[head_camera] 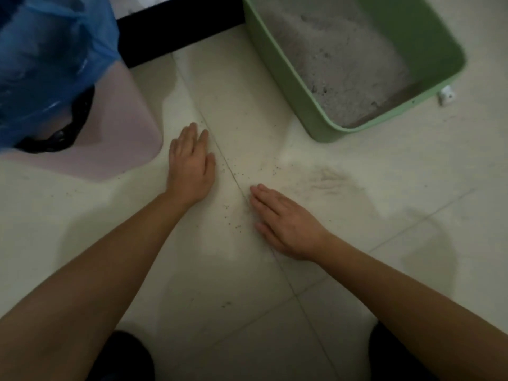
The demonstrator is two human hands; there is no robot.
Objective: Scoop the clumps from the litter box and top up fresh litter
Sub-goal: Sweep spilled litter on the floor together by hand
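Observation:
A green litter box (308, 105) stands on the pale tiled floor at the upper right, with grey litter (338, 59) heaped toward its far side. My left hand (189, 165) lies flat on the floor, palm down, fingers together, holding nothing. My right hand (286, 221) rests flat on the tiles too, fingers pointing up-left, empty. Loose litter grains (236, 177) are scattered on the floor between the two hands. A smeared dusty patch (327, 180) lies just right of my right hand.
A pink bin (121, 138) lined with a blue plastic bag (49, 64) stands at the upper left, with a black strap (79, 114) over its side. A dark baseboard (178, 26) runs behind. A small white part (446, 95) sits beside the litter box.

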